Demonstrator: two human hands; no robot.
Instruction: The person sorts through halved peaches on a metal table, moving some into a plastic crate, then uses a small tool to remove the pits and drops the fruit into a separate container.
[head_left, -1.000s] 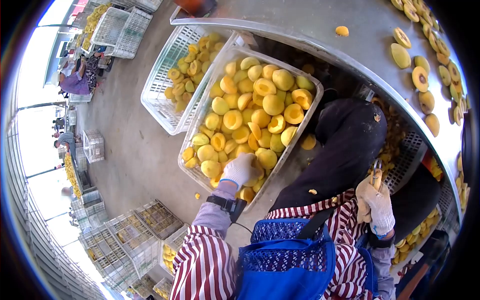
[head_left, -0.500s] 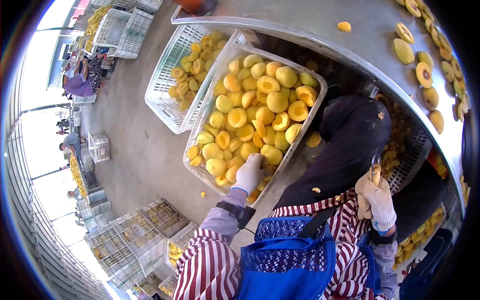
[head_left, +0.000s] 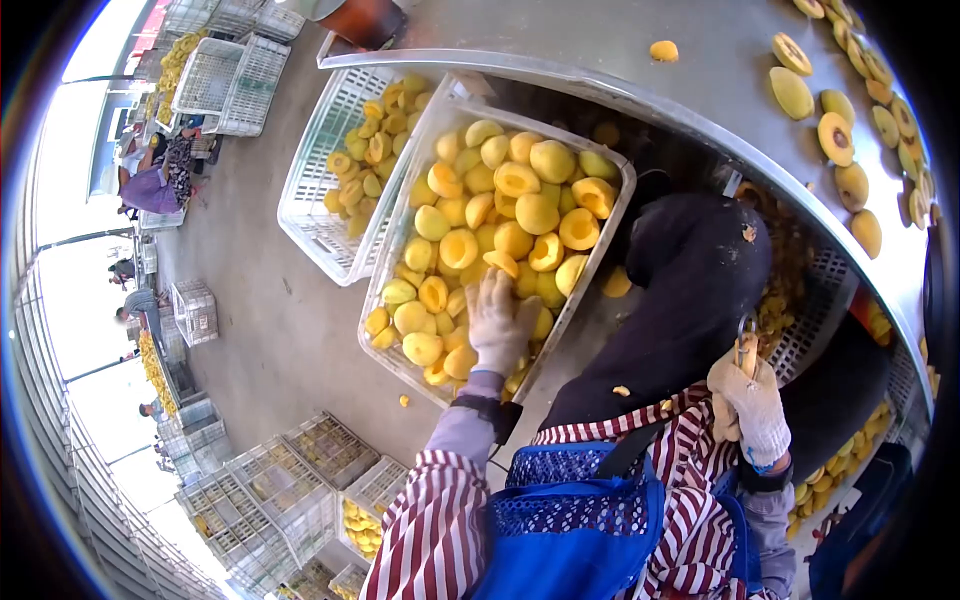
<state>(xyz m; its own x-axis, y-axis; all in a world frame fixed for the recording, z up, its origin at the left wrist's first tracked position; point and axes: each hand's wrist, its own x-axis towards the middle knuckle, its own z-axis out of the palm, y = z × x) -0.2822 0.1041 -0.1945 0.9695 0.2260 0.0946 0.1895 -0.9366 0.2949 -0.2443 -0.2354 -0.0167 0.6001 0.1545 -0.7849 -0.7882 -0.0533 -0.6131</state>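
My left hand (head_left: 498, 325), in a pale work glove, lies over the yellow peach halves (head_left: 458, 249) in a white plastic crate (head_left: 612, 232). Its fingers are stretched out and somewhat apart, with the tips at one cut half (head_left: 501, 263). What lies under the palm is hidden. Above my lap, my right hand (head_left: 750, 400), also gloved, is closed around a small pitting tool (head_left: 746, 352) with a wooden-looking handle and a metal loop at its end. Some peach halves in the crate show their hollow cut side, others their rounded skin.
A metal table (head_left: 560, 40) with peach halves (head_left: 835, 140) along it curves across the top right. Behind the near crate stands a second white crate (head_left: 325, 215) of peaches. Stacked crates (head_left: 260, 490) stand at lower left. People (head_left: 160, 175) sit farther off at left.
My left hand has moved up and farther over the peaches, and its fingers have stretched out. My right hand keeps its hold on the tool. The view has shifted slightly.
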